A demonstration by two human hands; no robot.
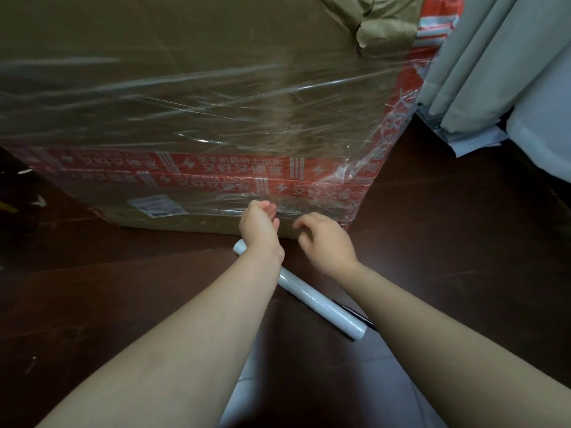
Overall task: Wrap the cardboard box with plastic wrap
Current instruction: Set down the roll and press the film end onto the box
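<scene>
A large brown cardboard box [173,41] with red printed tape bands stands on the dark floor. Clear plastic wrap [216,118] covers its near side and right corner. My left hand [259,222] is held against the box's lower edge, palm turned up, fingers loosely curled on the wrap's bottom edge. My right hand [324,239] hovers just right of it with fingers bent and apart, holding nothing. The white roll of plastic wrap [315,299] lies on the floor beneath my forearms, partly hidden by my left wrist.
Grey curtains [482,63] hang at the right, close to the box's corner. A dark pen-like object [358,316] lies beside the roll. Dark wooden floor [448,242] extends to the right and front. Crumpled brown paper [383,20] sits at the box top.
</scene>
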